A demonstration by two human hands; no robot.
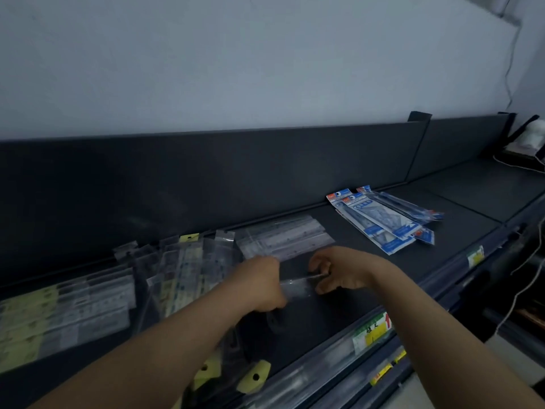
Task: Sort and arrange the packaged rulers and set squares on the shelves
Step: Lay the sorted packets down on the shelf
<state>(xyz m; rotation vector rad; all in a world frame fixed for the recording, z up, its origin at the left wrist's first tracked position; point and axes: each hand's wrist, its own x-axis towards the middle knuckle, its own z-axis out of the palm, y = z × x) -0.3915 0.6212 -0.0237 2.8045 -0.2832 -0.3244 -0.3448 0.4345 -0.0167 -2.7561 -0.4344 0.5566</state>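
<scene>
Roughly midway is how the sorting looks: several groups already lie on the dark shelf (339, 293), but loose packs are still waiting. Both hands meet over the middle of the shelf on one clear ruler pack (298, 284), held just above the surface. The left hand (265, 286) is curled closed over its left end, and the right hand (339, 273) pinches its right end between thumb and bent fingers. Just behind them lies a small pile of clear packs (283, 236), probably where this one belongs. Further right, well apart, the blue set square packs (383, 221) lie fanned and overlapping rather than squared up. To the left, a flat stack of yellow-backed rulers (65, 308) looks fairly orderly, while the bunch beside it (182, 270) is jumbled at mixed angles. At the front edge, yellow-tabbed packs (253, 376) hang partly off the shelf, unsorted. I judge the straightening and the last few placements remain.
</scene>
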